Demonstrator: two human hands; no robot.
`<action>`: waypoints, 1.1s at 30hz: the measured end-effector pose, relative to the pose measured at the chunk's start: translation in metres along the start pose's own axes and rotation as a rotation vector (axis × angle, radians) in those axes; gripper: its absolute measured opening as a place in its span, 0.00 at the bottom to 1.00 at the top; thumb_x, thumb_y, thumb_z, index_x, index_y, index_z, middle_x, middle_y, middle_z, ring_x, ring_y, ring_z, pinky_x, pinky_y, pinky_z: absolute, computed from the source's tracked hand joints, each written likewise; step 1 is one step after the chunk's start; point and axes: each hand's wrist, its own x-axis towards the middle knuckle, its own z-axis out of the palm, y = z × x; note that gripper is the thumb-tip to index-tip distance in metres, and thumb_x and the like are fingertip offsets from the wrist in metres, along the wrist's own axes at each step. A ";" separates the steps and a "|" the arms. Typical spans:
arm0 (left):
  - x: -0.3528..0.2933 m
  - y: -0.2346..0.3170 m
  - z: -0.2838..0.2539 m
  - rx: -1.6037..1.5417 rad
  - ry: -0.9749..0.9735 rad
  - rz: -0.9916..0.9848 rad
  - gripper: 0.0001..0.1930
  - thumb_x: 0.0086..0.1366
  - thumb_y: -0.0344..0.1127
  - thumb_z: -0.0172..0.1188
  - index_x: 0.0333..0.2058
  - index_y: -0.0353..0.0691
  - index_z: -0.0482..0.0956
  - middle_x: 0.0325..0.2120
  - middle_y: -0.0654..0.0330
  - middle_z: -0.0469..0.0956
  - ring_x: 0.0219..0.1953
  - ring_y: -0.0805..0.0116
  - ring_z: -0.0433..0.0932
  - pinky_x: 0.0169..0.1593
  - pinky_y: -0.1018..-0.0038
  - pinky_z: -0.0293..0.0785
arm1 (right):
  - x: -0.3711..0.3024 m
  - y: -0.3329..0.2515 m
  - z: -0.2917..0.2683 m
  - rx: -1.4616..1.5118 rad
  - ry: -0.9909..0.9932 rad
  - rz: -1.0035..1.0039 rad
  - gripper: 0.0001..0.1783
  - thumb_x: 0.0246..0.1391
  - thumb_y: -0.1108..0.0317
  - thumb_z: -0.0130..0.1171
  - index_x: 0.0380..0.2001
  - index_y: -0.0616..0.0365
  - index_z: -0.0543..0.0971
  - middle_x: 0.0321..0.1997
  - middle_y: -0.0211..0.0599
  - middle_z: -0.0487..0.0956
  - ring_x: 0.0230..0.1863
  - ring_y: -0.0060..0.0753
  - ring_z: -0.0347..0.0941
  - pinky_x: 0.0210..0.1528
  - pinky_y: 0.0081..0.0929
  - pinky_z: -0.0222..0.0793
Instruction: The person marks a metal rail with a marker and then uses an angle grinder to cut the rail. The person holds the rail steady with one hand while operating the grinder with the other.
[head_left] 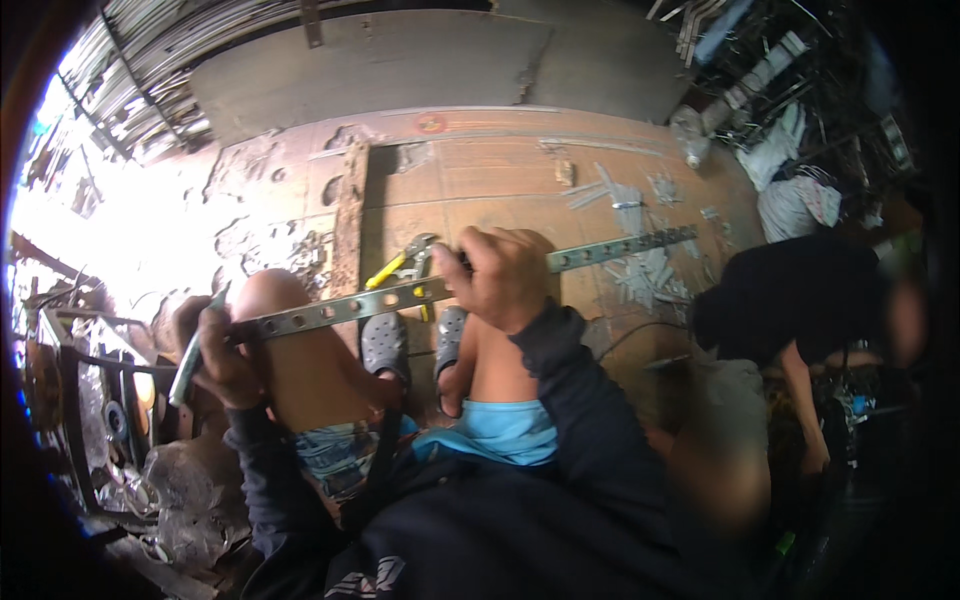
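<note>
A long perforated metal strip (pixel 335 312) runs across above my knees, rising to the right. Near its left end, my left hand (pixel 218 355) is closed around it. A short flat metal piece (pixel 192 360) sticks out crosswise at that hand; whether it is joined to the strip I cannot tell. My right hand (pixel 500 275) grips the strip around its middle, and the rest extends past the fist to the right. Below the strip, on the tiled floor, lie locking pliers with yellow handles (pixel 388 270), close to my grey clogs (pixel 384 343).
Small metal strips (pixel 645 270) lie scattered on the floor at the right. A wooden plank (pixel 348 220) rests on the floor ahead. Another person (pixel 800 300) is close on my right. A metal frame (pixel 75 420) with clutter stands at the left; stacked metal bars (pixel 165 55) are behind.
</note>
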 end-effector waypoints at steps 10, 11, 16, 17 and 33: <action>-0.007 -0.028 -0.003 -0.212 0.057 -0.275 0.14 0.74 0.38 0.52 0.45 0.31 0.78 0.31 0.63 0.72 0.33 0.75 0.69 0.37 0.78 0.68 | -0.004 0.001 0.008 0.041 0.059 -0.059 0.16 0.59 0.59 0.67 0.25 0.54 0.74 0.19 0.37 0.77 0.23 0.42 0.76 0.29 0.38 0.71; -0.007 -0.030 -0.007 -0.164 0.031 -0.263 0.14 0.74 0.37 0.52 0.45 0.30 0.78 0.34 0.60 0.74 0.34 0.72 0.72 0.40 0.75 0.70 | -0.005 0.002 0.008 0.024 0.059 -0.070 0.16 0.59 0.59 0.67 0.25 0.54 0.73 0.20 0.37 0.77 0.23 0.41 0.76 0.29 0.38 0.71; -0.008 -0.033 -0.009 -0.304 0.054 -0.449 0.15 0.73 0.38 0.55 0.44 0.27 0.77 0.38 0.51 0.77 0.38 0.63 0.75 0.42 0.67 0.73 | -0.007 0.001 0.012 0.008 0.092 -0.112 0.15 0.61 0.56 0.64 0.27 0.54 0.76 0.20 0.34 0.78 0.25 0.40 0.77 0.30 0.38 0.70; -0.008 -0.032 -0.006 -0.164 0.025 -0.254 0.15 0.73 0.39 0.54 0.45 0.29 0.77 0.35 0.56 0.75 0.36 0.68 0.73 0.39 0.71 0.70 | -0.008 0.001 0.012 -0.006 0.099 -0.116 0.15 0.60 0.57 0.65 0.27 0.53 0.75 0.20 0.34 0.78 0.25 0.39 0.77 0.31 0.38 0.70; -0.009 -0.010 -0.003 -0.315 0.078 -0.342 0.11 0.69 0.35 0.55 0.42 0.33 0.79 0.27 0.63 0.74 0.29 0.76 0.71 0.33 0.79 0.68 | 0.000 -0.009 0.005 0.029 -0.105 -0.127 0.23 0.63 0.47 0.63 0.25 0.52 0.73 0.17 0.34 0.74 0.20 0.42 0.74 0.27 0.40 0.68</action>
